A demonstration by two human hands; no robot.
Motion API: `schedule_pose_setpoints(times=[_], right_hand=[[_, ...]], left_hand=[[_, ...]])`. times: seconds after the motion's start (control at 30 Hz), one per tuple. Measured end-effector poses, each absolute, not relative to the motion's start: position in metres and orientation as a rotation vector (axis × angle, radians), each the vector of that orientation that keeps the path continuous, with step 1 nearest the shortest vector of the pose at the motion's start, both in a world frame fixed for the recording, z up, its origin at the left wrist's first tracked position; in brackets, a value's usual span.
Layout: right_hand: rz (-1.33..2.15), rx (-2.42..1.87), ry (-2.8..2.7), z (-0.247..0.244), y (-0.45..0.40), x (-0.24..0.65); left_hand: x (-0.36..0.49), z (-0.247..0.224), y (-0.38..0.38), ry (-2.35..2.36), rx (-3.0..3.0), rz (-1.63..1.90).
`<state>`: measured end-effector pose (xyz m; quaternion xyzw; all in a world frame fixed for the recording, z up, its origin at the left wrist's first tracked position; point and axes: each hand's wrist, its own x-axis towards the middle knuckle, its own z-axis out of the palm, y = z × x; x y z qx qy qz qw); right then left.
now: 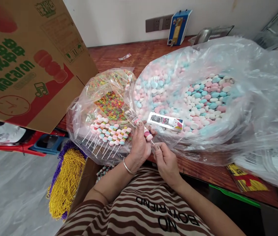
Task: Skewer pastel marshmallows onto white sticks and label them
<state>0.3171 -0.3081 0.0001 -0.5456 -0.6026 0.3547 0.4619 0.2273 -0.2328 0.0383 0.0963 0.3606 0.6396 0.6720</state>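
Observation:
My left hand [140, 142] is closed round a clear printed wrapper [132, 117] with a pink-and-white candy skewer [149, 135] in its lower end. Just below, my right hand [166, 162] pinches the skewer's thin white stick [153, 143] between thumb and fingers. To the left, several finished candy skewers [113, 132] in pink, white, yellow and blue lie in rows on a clear bag, sticks pointing toward me. A stack of flat printed wrappers [164, 121] rests on the plastic to the right of my left hand.
An open bag of small colourful ring candies [111, 103] stands behind the skewers. A large clear bag of pastel candies [207, 95] covers the right. A cardboard box [32, 65] rises at left, gold bead strings [67, 183] below it. A blue device [179, 28] stands by the wall.

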Motion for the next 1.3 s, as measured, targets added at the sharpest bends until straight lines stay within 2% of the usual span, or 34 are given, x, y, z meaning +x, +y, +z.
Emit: schedule_pose_setpoints(times=[0.13, 0.23, 0.3, 0.37, 0.5, 0.53, 0.6, 0.83, 1.03, 1.13, 1.23, 1.3], right_hand=[[1.409, -1.201, -1.063, 0.002, -0.307, 0.321], [1.548, -1.116, -0.971, 0.003, -0.307, 0.322], [1.493, -1.126, -1.062, 0.003, -0.307, 0.323], [1.189, -1.219, -1.31, 0.003, -0.307, 0.324], [0.113, -1.247, -1.876, 0.001, -0.307, 0.326], [-0.081, -1.213, -1.95, 0.0, -0.306, 0.326], [-0.26, -1.2, -2.001, -0.002, -0.305, 0.324], [0.139, -1.413, -1.816, -0.004, -0.299, 0.322], [-0.089, -1.353, -1.894, -0.004, -0.302, 0.325], [-0.112, -1.38, -1.907, -0.005, -0.298, 0.319], [0.072, -1.48, -1.842, 0.001, -0.292, 0.315], [0.342, -1.515, -1.778, 0.007, -0.291, 0.318]], left_hand=[[0.213, 0.041, -0.227, 0.733, 0.188, 1.342], [0.199, 0.046, -0.216, 0.671, 0.247, 1.382], [0.196, 0.048, -0.211, 0.653, 0.277, 1.408], [0.196, 0.049, -0.208, 0.685, 0.27, 1.419], [0.205, 0.048, -0.208, 0.838, 0.203, 1.393], [0.208, 0.047, -0.209, 0.853, 0.192, 1.385], [0.215, 0.045, -0.212, 0.844, 0.189, 1.371], [0.237, 0.038, -0.232, 0.757, 0.232, 1.296], [0.218, 0.044, -0.215, 0.768, 0.239, 1.418], [0.223, 0.047, -0.217, 0.73, 0.3, 1.366], [0.231, 0.046, -0.226, 0.717, 0.326, 1.309], [0.231, 0.044, -0.228, 0.7, 0.314, 1.328]])
